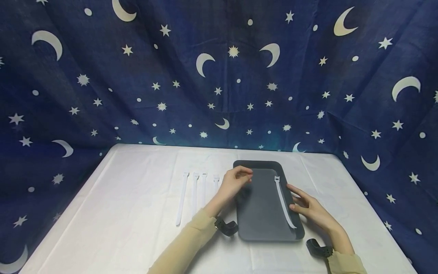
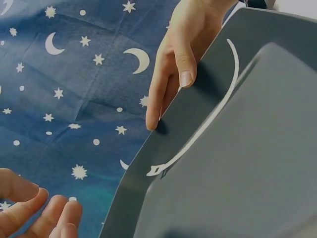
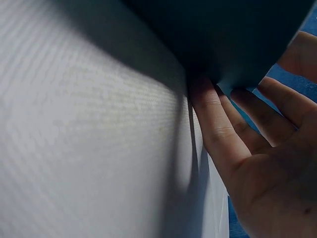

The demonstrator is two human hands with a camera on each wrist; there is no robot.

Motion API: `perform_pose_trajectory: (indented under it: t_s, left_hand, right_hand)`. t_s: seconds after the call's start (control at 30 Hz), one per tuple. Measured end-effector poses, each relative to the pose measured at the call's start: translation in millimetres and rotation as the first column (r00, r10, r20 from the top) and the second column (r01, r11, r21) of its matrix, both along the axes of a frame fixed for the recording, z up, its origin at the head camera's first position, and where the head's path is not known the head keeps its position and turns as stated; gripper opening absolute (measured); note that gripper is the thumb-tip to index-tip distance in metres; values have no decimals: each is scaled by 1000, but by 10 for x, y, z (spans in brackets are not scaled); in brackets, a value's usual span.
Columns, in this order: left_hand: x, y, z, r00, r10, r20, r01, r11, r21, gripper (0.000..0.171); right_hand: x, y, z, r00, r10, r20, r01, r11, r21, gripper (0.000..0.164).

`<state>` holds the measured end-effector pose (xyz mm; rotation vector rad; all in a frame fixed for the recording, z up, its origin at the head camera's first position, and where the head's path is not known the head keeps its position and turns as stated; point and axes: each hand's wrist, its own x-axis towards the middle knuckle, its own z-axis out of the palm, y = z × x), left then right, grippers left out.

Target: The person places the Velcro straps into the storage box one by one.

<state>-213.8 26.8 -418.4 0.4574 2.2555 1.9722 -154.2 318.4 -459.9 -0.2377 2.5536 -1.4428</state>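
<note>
A dark grey tray [image 1: 258, 215] lies on the table. Inside it, along the right side, is one white cable tie [image 1: 282, 199] with a slotted head at the far end. My left hand [image 1: 235, 182] hovers by the tray's left rim, fingers loosely bent; the left wrist view shows nothing held in those fingers [image 2: 52, 215]. My right hand [image 1: 313, 214] touches the tray's right side, its thumb at the rim. Seen from the right wrist, its fairly straight fingers [image 3: 220, 131] rest against the outer wall, low by the tabletop.
Left of the tray, several more white cable ties [image 1: 182, 198] lie side by side, heads away from me; my left arm partly covers some. A white cloth covers the table [image 1: 113, 213]. Behind hangs a dark blue curtain [image 1: 191, 34] with moons and stars.
</note>
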Motion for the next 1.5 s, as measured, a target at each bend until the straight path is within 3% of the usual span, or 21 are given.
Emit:
perform_pose_trajectory:
  t_s: [0.47, 0.53, 0.7, 0.77, 1.0, 1.5]
  left_hand:
    - [93, -319, 49, 1000, 2, 22, -2, 1000, 4, 24]
    - [155, -372, 128, 1000, 7, 30, -7, 1000, -1, 23]
    - [181, -465, 80, 999, 42, 35, -42, 999, -3, 23]
    - [137, -492, -36, 997, 64, 33, -64, 998, -2, 23]
    - [126, -602, -140, 991, 117, 61, -116, 993, -17, 22]
    - [81, -872, -175, 965, 233, 117, -232, 972, -23, 25]
  right_hand:
    - [7, 7, 6, 1000, -4, -10, 5, 1000, 27, 69]
    - [3, 9, 7, 1000, -6, -10, 6, 1000, 27, 69]
    - [-11, 21, 6, 1000, -6, -7, 7, 999, 35, 69]
    - [-14, 21, 9, 1000, -6, -6, 6, 1000, 29, 70]
    - [-19, 18, 23, 1000, -10, 10, 10, 1000, 4, 70]
    - [-47, 24, 13, 1000, 0, 6, 0, 1000, 2, 71]
